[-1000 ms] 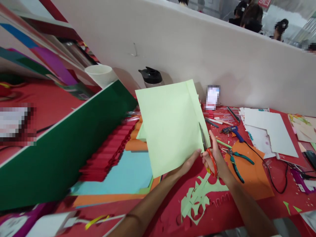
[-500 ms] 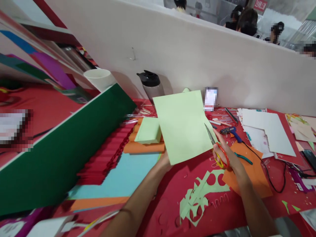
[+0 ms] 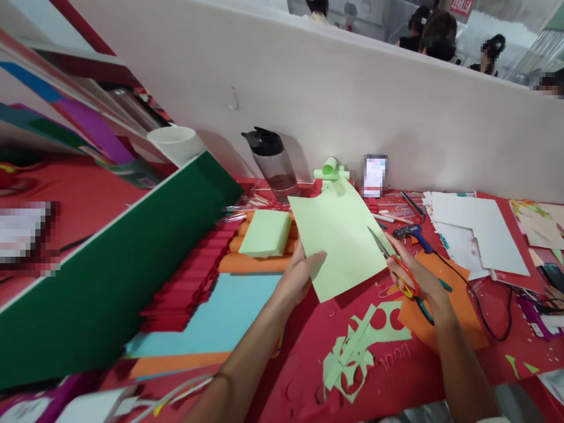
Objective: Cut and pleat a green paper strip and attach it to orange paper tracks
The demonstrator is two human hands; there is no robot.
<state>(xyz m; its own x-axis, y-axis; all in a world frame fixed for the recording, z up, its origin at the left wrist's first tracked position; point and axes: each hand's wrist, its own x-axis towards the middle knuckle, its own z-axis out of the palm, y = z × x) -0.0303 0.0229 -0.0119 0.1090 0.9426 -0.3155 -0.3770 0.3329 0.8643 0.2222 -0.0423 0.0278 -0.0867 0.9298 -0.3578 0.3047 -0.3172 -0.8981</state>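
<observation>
A pale green sheet of paper [image 3: 337, 244] is held up above the red table by my left hand [image 3: 304, 271], its thumb on top at the lower left edge. My right hand [image 3: 412, 273] grips scissors [image 3: 408, 281] with red and yellow handles. Their blades lie at the sheet's right side, pointing up and left. The sheet's far edge looks curved. Below it on the table lie pale green paper scraps [image 3: 352, 349] with round holes cut out. Rolled green paper pieces [image 3: 330, 169] stand behind the sheet.
A dark-lidded bottle [image 3: 273, 164] and a phone [image 3: 375, 175] stand by the white partition. A green board [image 3: 110, 264] leans at left, beside folded red paper [image 3: 189, 282]. Orange rolls [image 3: 255, 262] carry a green block [image 3: 267, 232]. A blue glue gun [image 3: 414, 234] with cable lies right, near white card [image 3: 489, 235].
The sheet has tipped down toward the table, uncovering the rolled green pieces and bottle. More of my left hand shows, with its thumb on the sheet. The scissors have moved slightly right.
</observation>
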